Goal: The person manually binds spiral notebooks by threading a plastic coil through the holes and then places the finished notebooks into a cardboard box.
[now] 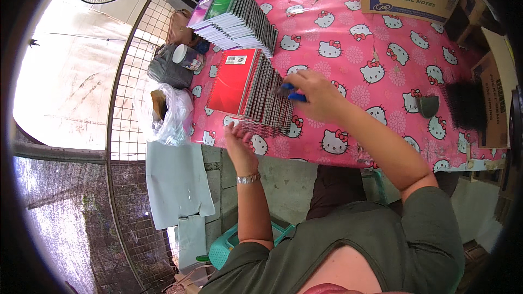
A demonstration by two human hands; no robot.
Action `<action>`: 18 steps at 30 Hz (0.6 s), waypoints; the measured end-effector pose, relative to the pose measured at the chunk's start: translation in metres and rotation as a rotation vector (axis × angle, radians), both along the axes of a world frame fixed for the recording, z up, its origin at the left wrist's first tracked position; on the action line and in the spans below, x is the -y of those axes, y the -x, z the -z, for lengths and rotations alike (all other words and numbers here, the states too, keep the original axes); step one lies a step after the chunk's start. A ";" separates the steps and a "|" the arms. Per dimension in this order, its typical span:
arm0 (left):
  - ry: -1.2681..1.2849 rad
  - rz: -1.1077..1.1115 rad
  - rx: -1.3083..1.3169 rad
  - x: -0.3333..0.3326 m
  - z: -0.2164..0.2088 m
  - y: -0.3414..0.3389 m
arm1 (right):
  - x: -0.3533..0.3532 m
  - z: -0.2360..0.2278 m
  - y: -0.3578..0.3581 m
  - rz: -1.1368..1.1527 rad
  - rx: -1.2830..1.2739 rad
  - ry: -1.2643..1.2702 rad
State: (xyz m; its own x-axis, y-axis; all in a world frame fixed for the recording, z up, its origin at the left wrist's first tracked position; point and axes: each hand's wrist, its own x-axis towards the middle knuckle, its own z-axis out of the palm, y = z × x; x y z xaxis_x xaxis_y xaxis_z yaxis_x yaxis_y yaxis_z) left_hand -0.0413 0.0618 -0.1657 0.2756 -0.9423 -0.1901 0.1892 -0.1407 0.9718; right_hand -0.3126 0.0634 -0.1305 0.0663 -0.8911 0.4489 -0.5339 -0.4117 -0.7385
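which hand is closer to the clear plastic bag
Left. The left hand is right of the plastic bag, by the red notebook stack; the right hand is farther right, at the stack's spiral side, holding a blue-handled tool.

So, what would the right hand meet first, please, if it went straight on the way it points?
The dark spiral bindings of the red-topped notebook stack, just ahead of the blue-handled tool in the right hand; depth is unclear, so they may already touch.
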 end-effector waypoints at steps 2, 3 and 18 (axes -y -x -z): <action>0.313 0.010 0.130 -0.015 -0.032 0.007 | -0.026 -0.046 -0.007 0.008 -0.283 0.121; 0.395 0.075 0.197 -0.019 -0.051 0.015 | -0.029 -0.056 -0.008 0.047 -0.338 0.148; 0.601 0.257 0.714 -0.025 -0.101 0.031 | -0.021 -0.089 -0.026 0.180 -0.633 0.289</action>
State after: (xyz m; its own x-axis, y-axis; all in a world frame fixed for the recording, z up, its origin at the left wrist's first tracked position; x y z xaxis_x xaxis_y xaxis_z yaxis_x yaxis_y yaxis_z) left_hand -0.0720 0.0866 -0.0652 -0.0892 -0.8751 0.4756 -0.4408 0.4629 0.7690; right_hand -0.2869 0.0846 -0.0420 0.2550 -0.7640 0.5926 -0.9016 -0.4094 -0.1399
